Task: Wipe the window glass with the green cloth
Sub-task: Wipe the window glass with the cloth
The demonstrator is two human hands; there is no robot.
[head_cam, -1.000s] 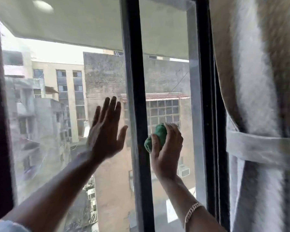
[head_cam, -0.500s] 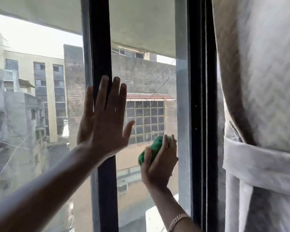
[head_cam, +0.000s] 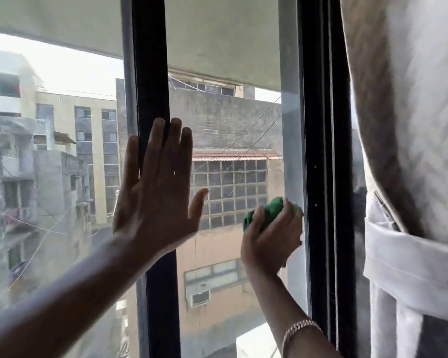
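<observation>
The left hand (head_cam: 153,200) is spreading flat, fingers open, over the dark centre frame (head_cam: 151,73). Right of it, the right hand (head_cam: 272,241) is gripping the bunched green cloth (head_cam: 265,213) against the window glass (head_cam: 230,120), beside the right frame (head_cam: 318,151) and tied curtain (head_cam: 409,177).

A bright green cloth (head_cam: 267,213) was seen, bunched, w/ no pattern. The window frame (head_cam: 153,81) was black, incl. the bar at right. The curtain (head_cam: 409,125) was off-white w/ a faint woven herringbone texture, shaded brownish-grey on one side; its tie-back band (head_cam: 411,262) was plain white. A gold-toned chain bracelet (head_cam: 299,328) was noted. Beyond the window glass (head_cam: 230,120), walls were grey & beige, one roof reddish-brown.
</observation>
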